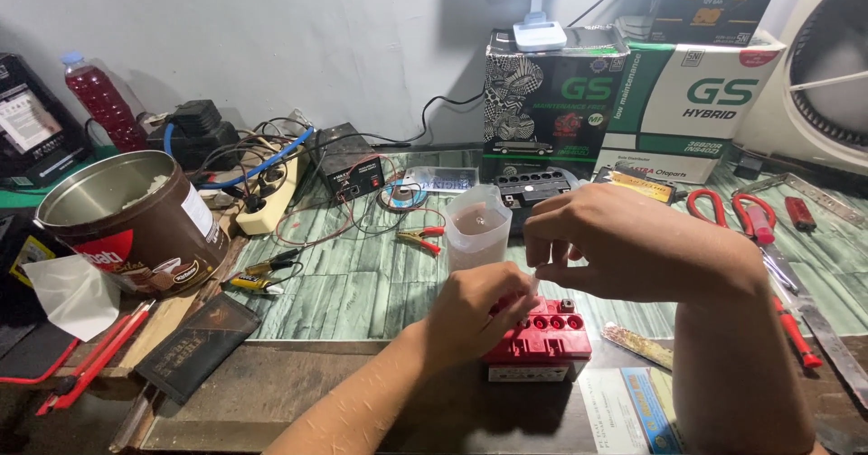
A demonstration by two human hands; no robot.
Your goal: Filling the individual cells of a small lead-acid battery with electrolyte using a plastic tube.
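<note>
Left hand (475, 315) rested curled on the red battery (541, 330), fingers together. Right hand (624, 243) pinched a small clear piece above it; plastic measuring cup (477, 227) stood just behind.

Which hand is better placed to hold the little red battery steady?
Probably the left hand. It already rests right on the red battery at the table's near edge. The right hand is raised above it, fingertips pinching something small and pale, so it looks busy. The plastic cup stands just behind.
</note>
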